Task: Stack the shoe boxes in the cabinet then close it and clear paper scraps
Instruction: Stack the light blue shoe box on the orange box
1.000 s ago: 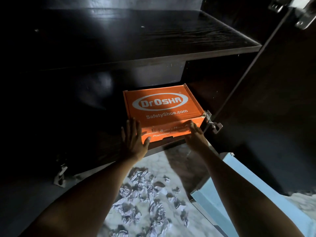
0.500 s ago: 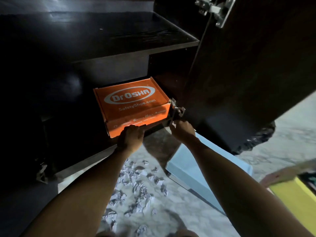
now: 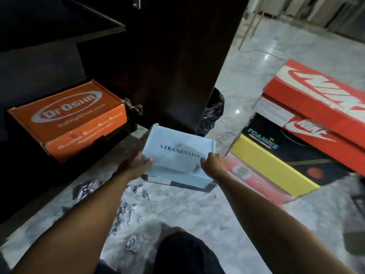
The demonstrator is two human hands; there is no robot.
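An orange shoe box [image 3: 69,120] lies on the bottom shelf of the dark cabinet [image 3: 59,42] at the left. A pale blue box marked VERANEVADA [image 3: 177,153] lies on the marble floor beside the open cabinet door [image 3: 177,62]. My left hand [image 3: 134,164] touches its left edge, and my right hand [image 3: 214,164] is on its right edge with the thumb on the lid. Whether the box is lifted I cannot tell. Crumpled paper scraps [image 3: 126,210] are scattered on the floor near my arms.
At the right stand a red Nike box [image 3: 320,99] on top of a black and yellow box [image 3: 276,165], with a red box [image 3: 254,182] under it. A black bag [image 3: 212,111] sits behind the door. My knee [image 3: 181,252] is at the bottom.
Both hands left the orange box in the cabinet and moved right to the pale blue box. My view swung right, bringing the stacked boxes into sight.
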